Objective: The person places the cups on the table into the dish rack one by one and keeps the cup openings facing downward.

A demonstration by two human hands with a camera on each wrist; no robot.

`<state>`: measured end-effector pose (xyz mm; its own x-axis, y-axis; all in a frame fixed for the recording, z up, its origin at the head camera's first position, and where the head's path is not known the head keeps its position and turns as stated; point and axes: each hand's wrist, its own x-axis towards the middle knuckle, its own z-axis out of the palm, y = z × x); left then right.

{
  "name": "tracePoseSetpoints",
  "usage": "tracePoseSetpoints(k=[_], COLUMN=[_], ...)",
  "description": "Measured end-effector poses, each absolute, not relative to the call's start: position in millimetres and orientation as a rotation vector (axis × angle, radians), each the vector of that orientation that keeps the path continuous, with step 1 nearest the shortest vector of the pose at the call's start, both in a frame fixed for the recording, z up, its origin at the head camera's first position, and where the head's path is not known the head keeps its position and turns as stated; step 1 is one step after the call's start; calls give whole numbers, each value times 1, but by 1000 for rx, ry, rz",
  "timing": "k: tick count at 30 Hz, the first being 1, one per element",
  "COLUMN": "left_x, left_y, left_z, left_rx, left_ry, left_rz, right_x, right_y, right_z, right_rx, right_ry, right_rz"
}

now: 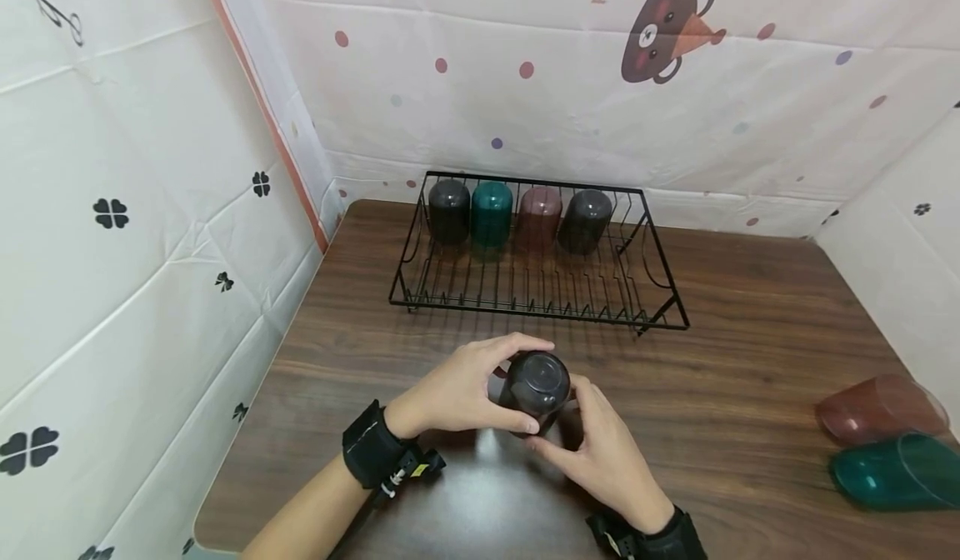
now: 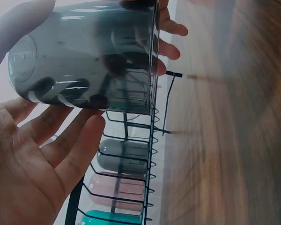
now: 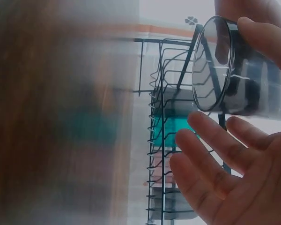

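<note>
A dark grey drinking glass (image 1: 542,383) is held upside down above the table, base upward, in front of the rack. My left hand (image 1: 468,387) grips it from the left, thumb on the near side and fingers round the far side. At the lower right of the glass, my right hand (image 1: 600,452) holds it near the rim between thumb and fingers. In the right wrist view the open rim of the glass (image 3: 253,89) faces left, toward the tabletop. Through its clear wall in the left wrist view, the glass (image 2: 84,56) looks empty.
Behind the hands stands a black wire rack (image 1: 540,314), its back row holding upside-down glasses: grey (image 1: 448,210), teal (image 1: 492,212), pink (image 1: 539,212) and another grey (image 1: 587,218). A pink glass (image 1: 877,410) and a teal glass (image 1: 892,472) lie sideways at the table's right.
</note>
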<state>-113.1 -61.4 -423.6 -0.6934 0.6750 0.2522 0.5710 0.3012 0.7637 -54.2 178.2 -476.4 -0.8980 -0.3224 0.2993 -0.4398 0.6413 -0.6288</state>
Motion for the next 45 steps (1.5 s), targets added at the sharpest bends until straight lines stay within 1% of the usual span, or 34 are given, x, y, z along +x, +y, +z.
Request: tracePoseSetpoints(k=[8,21,29,38,45], left_x=[-119,-127,-137,-149,-158], left_y=[-71,-80,-86,-101,-116], left_z=[-412,-401,-395,-381,-371], left_rx=[1145,1103,1081,1069,995], left_ry=[2503,2480,2470,2547,2575], left_rz=[1324,1400,1436,1444,1548], right_x=[-54,-56,-56,-43,-27], right_y=[183,187,208,258,298], right_z=[-475,-471,-471,-468,-467], right_rx=[592,558,476,201,-150], right_ry=[-2727,-2715,-2645,-2575,-2460], right_rz=[1070,1019,949,929,927])
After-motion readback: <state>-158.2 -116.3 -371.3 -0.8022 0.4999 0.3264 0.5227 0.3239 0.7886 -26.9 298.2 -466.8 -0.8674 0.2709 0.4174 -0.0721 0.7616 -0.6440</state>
